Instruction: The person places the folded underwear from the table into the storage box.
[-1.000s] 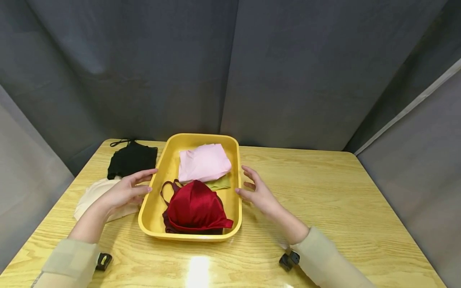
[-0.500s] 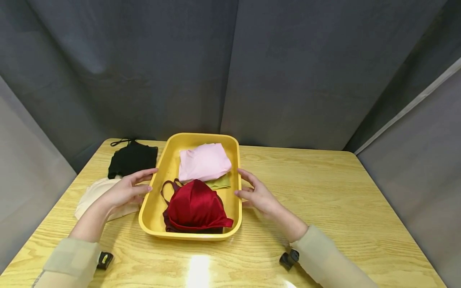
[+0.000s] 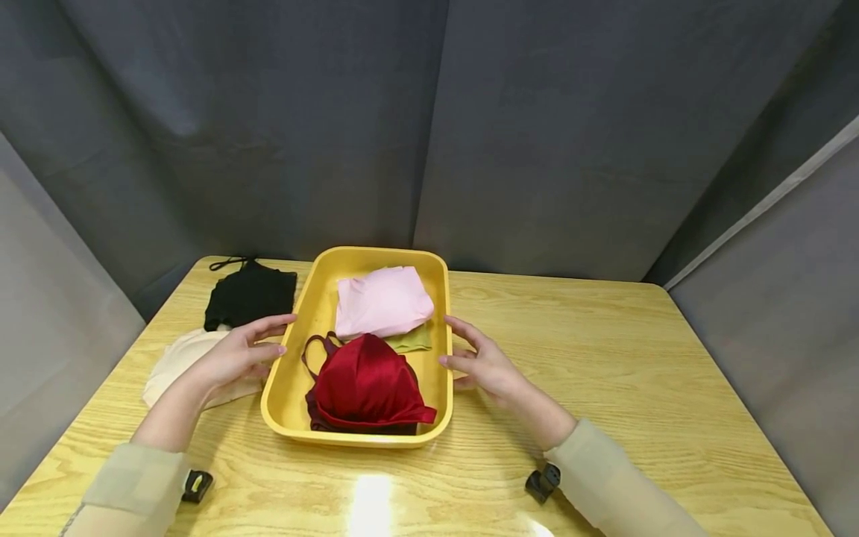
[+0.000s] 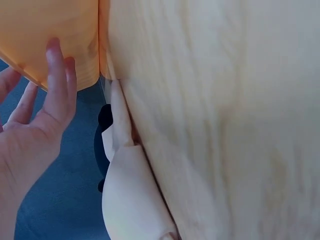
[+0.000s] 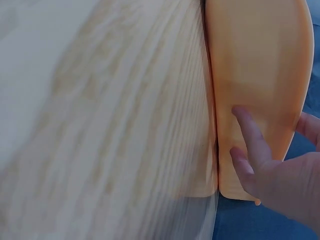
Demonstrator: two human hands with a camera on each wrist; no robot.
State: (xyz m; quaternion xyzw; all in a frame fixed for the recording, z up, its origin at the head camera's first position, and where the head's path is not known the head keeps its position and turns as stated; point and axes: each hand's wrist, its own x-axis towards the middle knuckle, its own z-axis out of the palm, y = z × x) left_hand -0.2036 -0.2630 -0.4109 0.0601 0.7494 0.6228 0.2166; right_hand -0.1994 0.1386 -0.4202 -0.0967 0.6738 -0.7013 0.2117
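In the head view a yellow plastic tray stands on the table. Inside lie a folded pink garment, a bit of olive-green cloth and a shiny red bra over a dark maroon garment with a strap. My left hand is at the tray's left side, fingers extended against its outer wall. On the opposite side, my right hand has its fingers spread along the wall, seen touching or nearly touching it in the right wrist view. Neither hand curls round the rim.
Left of the tray lie a black strappy garment and, nearer, a cream-coloured one, partly hidden by the left arm. The wooden table extends to the right. A dark grey curtain hangs behind it.
The right hand has moved slightly left, up to the tray's right side. The left hand stays at the left side, and the tray and garments keep their places.
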